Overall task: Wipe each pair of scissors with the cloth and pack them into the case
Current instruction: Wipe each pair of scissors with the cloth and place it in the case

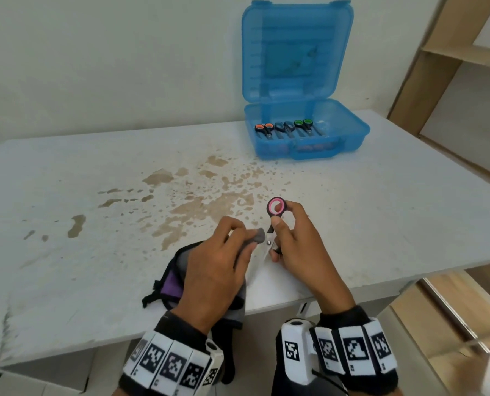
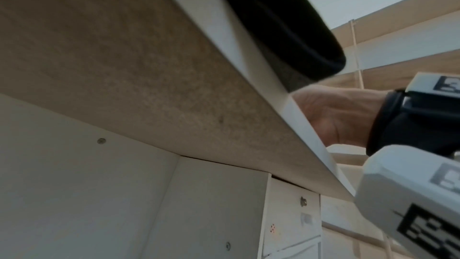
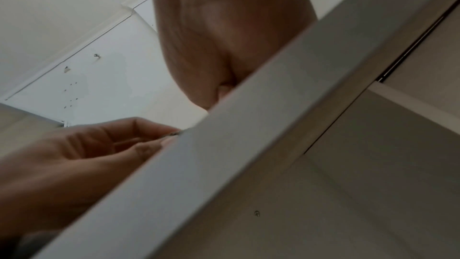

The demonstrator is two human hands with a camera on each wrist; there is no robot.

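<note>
Pink-ringed black scissors stand above the table's front edge with their blades pointing down towards me. My right hand grips their handles. My left hand pinches a grey and purple cloth round the blades just below the pivot. The blue case stands open at the back right and holds orange scissors, blue scissors and green scissors side by side. In the left wrist view the dark cloth hangs over the table edge. The right wrist view shows the left hand's fingers pinched together.
The white table carries brown stains across its middle, between my hands and the case. A wooden shelf unit stands to the right of the table. Both wrist cameras sit below the table edge.
</note>
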